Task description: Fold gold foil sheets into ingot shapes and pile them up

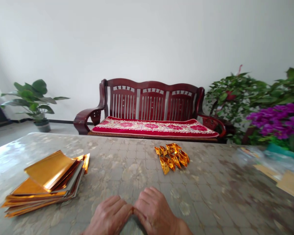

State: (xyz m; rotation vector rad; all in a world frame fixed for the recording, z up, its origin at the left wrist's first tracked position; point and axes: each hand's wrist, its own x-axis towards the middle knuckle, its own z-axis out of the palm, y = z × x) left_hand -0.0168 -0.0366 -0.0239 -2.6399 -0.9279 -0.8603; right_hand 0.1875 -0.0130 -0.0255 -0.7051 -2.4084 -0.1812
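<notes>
My left hand [109, 215] and my right hand [155, 210] meet at the near edge of the view, low over the table. Their fingers are closed together on a piece of gold foil paper [133, 211]; only a sliver of it shows between the fingertips, and its shape is hidden. To the left lies an uneven stack of gold foil sheets [51, 169], with grey backs on some of them. Several folded gold foil ingots [173, 156] sit in a cluster further back, right of the middle.
The table [127, 169] has a patterned, glossy cover. On its right side are a clear plastic bag [250, 156] and brown cardboard [291, 184], beside purple flowers [279, 120]. Behind the table stands a dark red wooden bench [152, 101]; a potted plant [39, 101] is at the left.
</notes>
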